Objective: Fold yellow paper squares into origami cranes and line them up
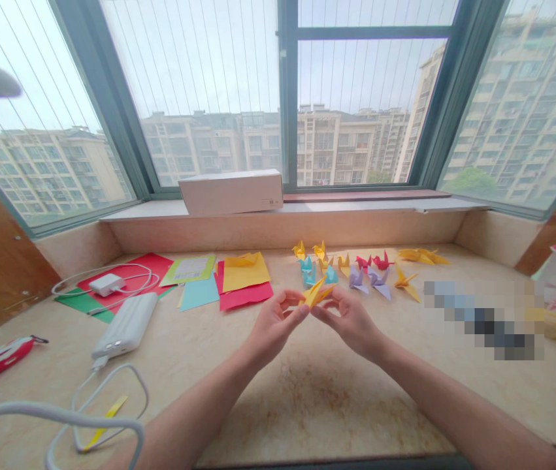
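Observation:
Between my hands, a little above the counter, is a yellow origami crane (pixel 315 293) with pointed tips. My left hand (pixel 278 321) pinches its left side with thumb and fingers. On the other side, my right hand (pixel 351 320) grips it, the fingertips closed on the paper. Just behind my hands stand several finished paper cranes: turquoise ones (pixel 307 264), purple ones (pixel 379 282), red ones (pixel 382 261) and yellow ones (pixel 319 249). Another yellow folded piece (pixel 406 282) lies to the right of the group, with more yellow folded paper (pixel 422 256) behind it.
Left of my hands lie stacked yellow sheets (pixel 245 274), red paper (pixel 245 300) and a light blue sheet (pixel 199 295). A white power bank (pixel 125 326) with looping cables (pixel 57 410) is at the left. A white box (pixel 231 194) sits on the window ledge. At right, a pixelated patch hides something.

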### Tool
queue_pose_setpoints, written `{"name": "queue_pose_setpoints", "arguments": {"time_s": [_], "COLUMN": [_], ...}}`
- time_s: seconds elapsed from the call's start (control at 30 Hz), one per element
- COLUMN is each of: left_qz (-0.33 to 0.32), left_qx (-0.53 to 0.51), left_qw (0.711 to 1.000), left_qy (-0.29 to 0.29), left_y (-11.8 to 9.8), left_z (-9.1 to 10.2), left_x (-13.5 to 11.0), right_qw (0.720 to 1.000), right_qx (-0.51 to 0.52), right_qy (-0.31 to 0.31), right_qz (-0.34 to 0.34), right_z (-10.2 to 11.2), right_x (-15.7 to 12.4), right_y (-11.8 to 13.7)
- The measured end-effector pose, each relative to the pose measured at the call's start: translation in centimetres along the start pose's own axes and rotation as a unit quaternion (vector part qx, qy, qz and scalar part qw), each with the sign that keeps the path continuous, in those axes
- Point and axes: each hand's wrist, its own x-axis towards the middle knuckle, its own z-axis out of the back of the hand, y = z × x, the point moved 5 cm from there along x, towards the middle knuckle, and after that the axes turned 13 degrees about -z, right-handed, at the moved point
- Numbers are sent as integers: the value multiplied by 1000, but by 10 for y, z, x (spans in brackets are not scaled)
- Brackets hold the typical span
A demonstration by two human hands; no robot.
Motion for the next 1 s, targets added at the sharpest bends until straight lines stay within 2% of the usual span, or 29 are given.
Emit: {"name": "queue_pose_setpoints", "arguments": {"time_s": [0.13, 0.3, 0.53, 1.0], "left_qz": [-9, -13, -12, -11], "left_qx": [-12, -32, -41, -91], "left_qw": [999, 996, 997, 993], "left_qy": [38, 78, 64, 72], "left_y": [-4, -6, -9, -6], "left_z": [-5, -9, -9, -11], "left_x": [-1, -3, -5, -3], "right_qw": [996, 984, 980, 979], "right_qx": [83, 163, 174, 177], "right_qy": [28, 35, 66, 56], "right_qz": [-16, -57, -73, -85], "right_z": [1, 2, 1, 0], "right_x": [1, 3, 3, 3], "right_y": [1, -2, 2, 6]}}
